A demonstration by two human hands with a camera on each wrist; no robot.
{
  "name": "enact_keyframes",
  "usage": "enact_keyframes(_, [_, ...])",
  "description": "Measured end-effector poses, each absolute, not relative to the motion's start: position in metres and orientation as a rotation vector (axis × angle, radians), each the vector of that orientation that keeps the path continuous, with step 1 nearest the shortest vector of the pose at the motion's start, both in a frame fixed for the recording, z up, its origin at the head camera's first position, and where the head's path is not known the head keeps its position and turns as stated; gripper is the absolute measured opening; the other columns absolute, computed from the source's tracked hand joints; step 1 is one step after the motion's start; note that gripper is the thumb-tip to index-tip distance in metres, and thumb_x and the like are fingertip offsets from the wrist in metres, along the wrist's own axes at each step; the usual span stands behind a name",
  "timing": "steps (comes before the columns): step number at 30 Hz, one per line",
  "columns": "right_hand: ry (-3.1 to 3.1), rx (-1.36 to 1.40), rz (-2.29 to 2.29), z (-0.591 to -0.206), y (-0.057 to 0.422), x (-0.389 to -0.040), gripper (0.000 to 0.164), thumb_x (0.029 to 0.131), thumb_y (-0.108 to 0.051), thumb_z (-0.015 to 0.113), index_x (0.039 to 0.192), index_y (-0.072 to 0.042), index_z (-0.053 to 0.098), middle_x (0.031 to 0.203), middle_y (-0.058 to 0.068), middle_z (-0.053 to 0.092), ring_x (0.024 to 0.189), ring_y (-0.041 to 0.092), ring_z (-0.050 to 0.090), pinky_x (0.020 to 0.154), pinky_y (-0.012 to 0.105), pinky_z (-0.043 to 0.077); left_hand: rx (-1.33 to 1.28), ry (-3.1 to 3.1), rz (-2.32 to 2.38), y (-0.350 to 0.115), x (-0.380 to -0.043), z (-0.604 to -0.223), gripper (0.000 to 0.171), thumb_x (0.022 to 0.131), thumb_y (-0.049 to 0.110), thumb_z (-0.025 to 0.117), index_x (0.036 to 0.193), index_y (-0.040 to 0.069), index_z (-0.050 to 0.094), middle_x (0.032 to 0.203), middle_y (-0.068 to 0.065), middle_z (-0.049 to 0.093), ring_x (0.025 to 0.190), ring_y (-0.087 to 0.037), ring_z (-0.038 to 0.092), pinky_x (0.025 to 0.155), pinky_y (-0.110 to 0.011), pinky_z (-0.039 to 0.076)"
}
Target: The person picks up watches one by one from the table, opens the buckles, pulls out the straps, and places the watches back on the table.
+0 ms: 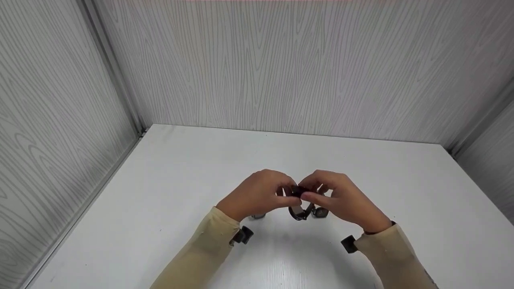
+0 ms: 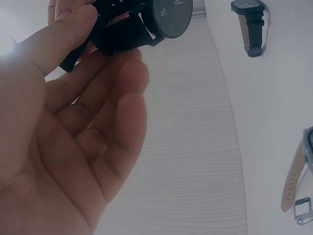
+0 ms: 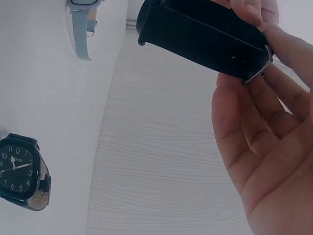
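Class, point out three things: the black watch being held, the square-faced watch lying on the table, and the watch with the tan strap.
black watch point(image 2: 171, 17), left wrist view, on its round dial.
square-faced watch point(image 3: 18, 166), right wrist view, on its dark dial.
tan-strap watch point(image 2: 292, 178), left wrist view, on the strap.

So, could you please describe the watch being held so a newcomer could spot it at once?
On the white table, look above its middle, where the left hand and right hand meet. They pinch a black round-faced watch. Unlike the square-faced black watch and the pale-strapped watch, it is off the table.
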State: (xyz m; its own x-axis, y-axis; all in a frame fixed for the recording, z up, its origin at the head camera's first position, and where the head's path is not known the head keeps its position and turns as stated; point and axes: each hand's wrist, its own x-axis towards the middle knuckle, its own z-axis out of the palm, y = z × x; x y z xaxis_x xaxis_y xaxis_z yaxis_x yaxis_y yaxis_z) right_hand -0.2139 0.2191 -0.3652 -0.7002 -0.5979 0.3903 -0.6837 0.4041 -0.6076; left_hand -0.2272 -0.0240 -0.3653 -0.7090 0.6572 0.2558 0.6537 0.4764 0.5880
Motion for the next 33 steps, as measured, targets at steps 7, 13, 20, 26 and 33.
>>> enact_keyframes(7, [-2.544,1.123,1.110,-0.3648,0.2173,-0.2126,0.017,0.099,-0.015,0.072,0.115,-0.020,0.071,0.106,-0.012,0.071,0.086,0.010,0.068,0.076,0.029,0.057,1.204,2.701,1.112,-0.0247,-0.2267,-0.3645,0.014,0.095,0.034,0.076,0.098,0.020,0.079,0.084,0.019,0.070,0.074,-0.004,0.059,0.067,-0.026,0.050])
enact_keyframes(13, [-2.509,1.117,1.051,-0.3646,0.2164,-0.2125,0.019,0.100,-0.008,0.068,0.117,-0.017,0.069,0.104,-0.011,0.071,0.085,0.008,0.067,0.076,0.029,0.056,1.198,2.730,1.127,-0.0253,-0.2266,-0.3645,0.014,0.095,0.035,0.075,0.098,0.022,0.079,0.085,0.021,0.071,0.075,-0.002,0.060,0.068,-0.025,0.050])
enact_keyframes(20, [-2.555,1.023,1.072,-0.3654,0.2175,-0.2136,0.018,0.102,-0.020,0.068,0.120,-0.017,0.069,0.101,-0.009,0.071,0.090,0.009,0.067,0.078,0.033,0.057,1.157,2.755,1.216,-0.0264,-0.2269,-0.3638,0.017,0.096,0.032,0.076,0.106,0.019,0.079,0.094,0.016,0.074,0.078,-0.002,0.063,0.068,-0.025,0.052])
enact_keyframes(26, [-2.616,0.948,1.071,-0.3653,0.2186,-0.2150,0.014,0.102,-0.030,0.067,0.112,-0.020,0.072,0.098,-0.013,0.071,0.088,0.009,0.067,0.077,0.033,0.057,1.112,2.775,1.204,-0.0269,-0.2273,-0.3634,0.018,0.096,0.034,0.075,0.106,0.019,0.078,0.091,0.016,0.072,0.077,-0.003,0.063,0.065,-0.026,0.051])
enact_keyframes(33, [-2.627,0.959,1.101,-0.3645,0.2191,-0.2156,0.016,0.101,-0.026,0.069,0.112,-0.016,0.072,0.099,-0.011,0.072,0.086,0.010,0.068,0.076,0.032,0.057,1.071,2.696,1.104,-0.0261,-0.2280,-0.3648,0.022,0.096,0.036,0.072,0.111,0.021,0.075,0.085,0.016,0.070,0.077,-0.004,0.064,0.068,-0.028,0.052])
